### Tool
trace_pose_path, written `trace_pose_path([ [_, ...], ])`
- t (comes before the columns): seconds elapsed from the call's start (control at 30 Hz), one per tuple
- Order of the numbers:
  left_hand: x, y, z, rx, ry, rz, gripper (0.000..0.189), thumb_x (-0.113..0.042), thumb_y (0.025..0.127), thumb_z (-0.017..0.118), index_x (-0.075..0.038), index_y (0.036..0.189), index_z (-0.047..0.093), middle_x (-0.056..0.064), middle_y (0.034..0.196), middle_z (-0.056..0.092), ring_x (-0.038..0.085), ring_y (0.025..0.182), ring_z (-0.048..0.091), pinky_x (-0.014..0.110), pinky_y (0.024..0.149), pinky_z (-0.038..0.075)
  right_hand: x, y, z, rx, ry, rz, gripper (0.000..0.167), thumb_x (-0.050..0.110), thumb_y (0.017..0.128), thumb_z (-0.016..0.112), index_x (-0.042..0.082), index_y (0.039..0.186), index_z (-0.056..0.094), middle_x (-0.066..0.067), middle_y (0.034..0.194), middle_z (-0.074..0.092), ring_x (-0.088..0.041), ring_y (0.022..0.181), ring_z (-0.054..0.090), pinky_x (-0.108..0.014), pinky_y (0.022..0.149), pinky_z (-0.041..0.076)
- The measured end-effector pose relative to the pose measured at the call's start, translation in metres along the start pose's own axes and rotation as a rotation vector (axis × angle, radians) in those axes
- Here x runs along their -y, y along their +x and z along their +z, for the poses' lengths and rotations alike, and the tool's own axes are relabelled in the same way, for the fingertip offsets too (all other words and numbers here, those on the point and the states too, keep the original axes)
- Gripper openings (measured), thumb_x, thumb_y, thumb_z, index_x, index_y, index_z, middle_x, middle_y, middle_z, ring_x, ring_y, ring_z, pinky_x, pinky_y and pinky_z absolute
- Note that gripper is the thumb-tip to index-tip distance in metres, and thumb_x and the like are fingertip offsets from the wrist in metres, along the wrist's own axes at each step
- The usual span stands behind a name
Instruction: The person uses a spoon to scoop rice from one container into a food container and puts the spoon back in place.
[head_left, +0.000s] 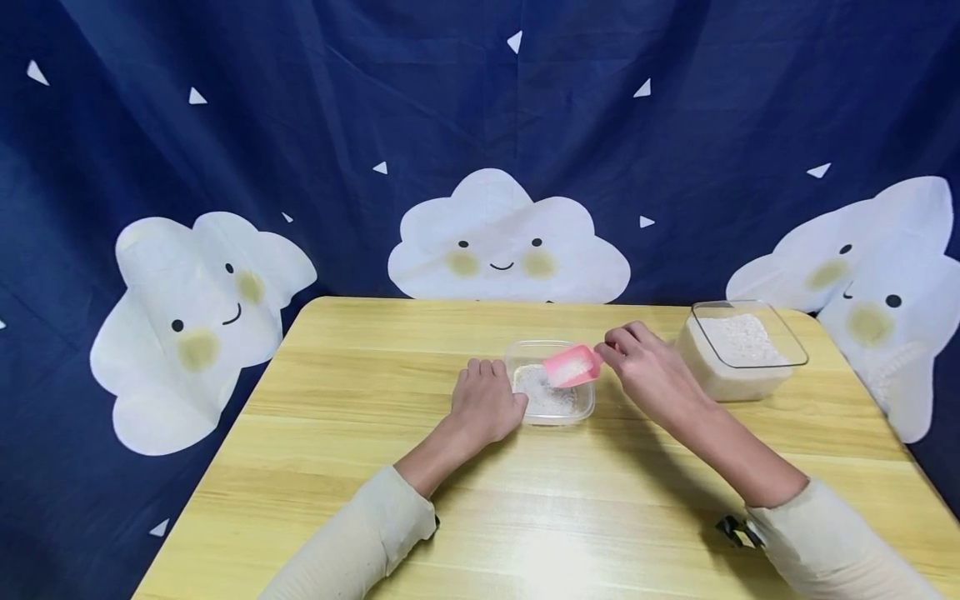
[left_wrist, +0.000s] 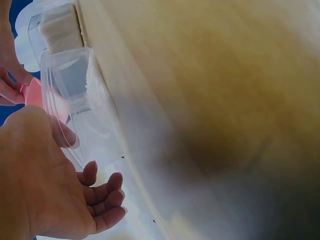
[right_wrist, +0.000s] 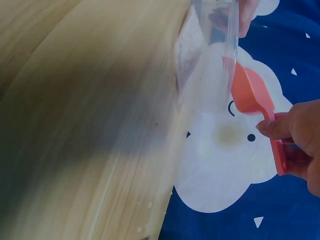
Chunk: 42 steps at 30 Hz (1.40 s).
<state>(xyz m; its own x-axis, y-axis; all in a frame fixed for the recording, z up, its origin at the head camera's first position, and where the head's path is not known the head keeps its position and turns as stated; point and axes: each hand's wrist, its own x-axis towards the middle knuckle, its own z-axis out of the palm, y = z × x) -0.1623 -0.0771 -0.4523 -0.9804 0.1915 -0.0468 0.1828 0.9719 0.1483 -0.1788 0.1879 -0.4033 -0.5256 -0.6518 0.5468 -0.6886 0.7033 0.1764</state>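
A small clear plastic container (head_left: 551,419) stands on the table with a layer of white grains (head_left: 551,397) inside. My left hand (head_left: 486,404) holds its left near corner, thumb at the rim and fingers along the outside. In the left wrist view that thumb (left_wrist: 69,137) lies against the clear wall. By its handle, my right hand (head_left: 651,371) pinches a pink scoop (head_left: 572,367) over the container. Some white grains lie in the scoop's bowl. The right wrist view shows the scoop (right_wrist: 250,90) tilted at the container's rim, its handle between thumb and fingers.
A larger clear square container (head_left: 738,383), filled high with the same white material, stands at the back right of the wooden table (head_left: 337,392). Behind the table hangs a dark blue curtain (head_left: 337,100) with cloud prints. A few white specks lie on the table near its edge.
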Motion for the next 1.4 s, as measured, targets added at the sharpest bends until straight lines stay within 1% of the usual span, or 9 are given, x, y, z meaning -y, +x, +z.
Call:
trace_pose_path([
  [0.17,0.000,-0.001,-0.001,-0.003,0.002,-0.003,0.037,-0.036,0.097,0.044,-0.001,0.105,0.052,0.013,0.100,0.054,0.029,0.097,0.046,0.038,0.088,0.040,0.000,0.001,0.001,-0.017,-0.024,-0.075,0.030,-0.017,0.086,0.057,-0.002,0.104,0.076,-0.016,0.098,0.068,-0.034,0.095,0.062,-0.040,0.086,0.056],
  [0.43,-0.001,-0.002,-0.002,0.005,0.014,-0.004,0.041,-0.037,0.097,0.044,0.001,0.109,0.053,0.015,0.104,0.057,0.030,0.101,0.048,0.039,0.090,0.041,0.000,0.003,0.001,-0.079,-0.161,-0.209,0.029,-0.010,0.095,0.046,-0.007,0.104,0.074,-0.017,0.097,0.065,-0.034,0.091,0.059,-0.039,0.082,0.055],
  [0.63,0.000,0.000,0.000,0.010,0.014,-0.008,0.041,-0.037,0.098,0.043,0.001,0.110,0.053,0.016,0.107,0.058,0.031,0.104,0.049,0.040,0.092,0.041,0.002,0.003,-0.002,-0.109,-0.198,-0.235,0.032,-0.008,0.099,0.042,-0.007,0.107,0.073,-0.018,0.099,0.064,-0.034,0.092,0.059,-0.040,0.083,0.056],
  [0.83,-0.001,0.000,-0.001,0.021,0.022,-0.009,0.044,-0.038,0.098,0.041,0.001,0.113,0.053,0.017,0.110,0.059,0.031,0.104,0.049,0.040,0.092,0.041,0.000,-0.001,-0.005,-0.108,-0.063,-0.144,0.027,-0.009,0.091,0.051,-0.005,0.107,0.073,-0.018,0.101,0.067,-0.037,0.096,0.061,-0.045,0.085,0.055],
  [0.93,-0.001,0.000,-0.001,0.023,0.025,-0.007,0.044,-0.038,0.098,0.041,0.002,0.113,0.053,0.018,0.110,0.059,0.031,0.104,0.049,0.040,0.092,0.041,-0.003,-0.002,-0.009,-0.115,-0.007,-0.089,0.029,-0.014,0.086,0.054,-0.003,0.106,0.072,-0.018,0.101,0.068,-0.038,0.096,0.062,-0.046,0.085,0.055],
  [1.0,0.000,0.000,0.000,0.024,0.026,-0.006,0.044,-0.038,0.098,0.041,0.002,0.113,0.053,0.017,0.110,0.058,0.031,0.103,0.048,0.040,0.092,0.041,-0.004,-0.002,-0.011,-0.141,0.023,-0.058,0.026,-0.013,0.086,0.057,-0.001,0.103,0.073,-0.017,0.099,0.069,-0.036,0.095,0.063,-0.045,0.082,0.055],
  [1.13,0.001,0.000,0.000,0.027,0.025,-0.008,0.045,-0.039,0.099,0.040,0.001,0.114,0.053,0.017,0.110,0.059,0.031,0.103,0.048,0.041,0.093,0.042,-0.006,-0.003,-0.015,-0.206,0.109,0.025,0.018,-0.007,0.083,0.073,0.002,0.098,0.075,-0.016,0.095,0.070,-0.035,0.091,0.063,-0.044,0.078,0.055],
  [1.23,0.001,0.000,-0.001,0.025,0.025,-0.005,0.046,-0.040,0.099,0.041,0.001,0.114,0.053,0.017,0.111,0.059,0.031,0.104,0.049,0.041,0.094,0.042,-0.008,-0.007,-0.017,-0.224,0.174,0.107,0.023,-0.005,0.076,0.083,0.003,0.097,0.076,-0.016,0.094,0.070,-0.036,0.090,0.063,-0.045,0.079,0.055],
  [1.4,0.001,0.000,-0.001,0.015,0.018,0.001,0.044,-0.040,0.098,0.042,0.001,0.112,0.053,0.016,0.108,0.058,0.031,0.104,0.049,0.041,0.093,0.042,-0.011,-0.013,-0.021,-0.224,0.247,0.186,0.028,-0.010,0.071,0.086,0.001,0.095,0.078,-0.017,0.094,0.070,-0.035,0.090,0.062,-0.042,0.081,0.053],
])
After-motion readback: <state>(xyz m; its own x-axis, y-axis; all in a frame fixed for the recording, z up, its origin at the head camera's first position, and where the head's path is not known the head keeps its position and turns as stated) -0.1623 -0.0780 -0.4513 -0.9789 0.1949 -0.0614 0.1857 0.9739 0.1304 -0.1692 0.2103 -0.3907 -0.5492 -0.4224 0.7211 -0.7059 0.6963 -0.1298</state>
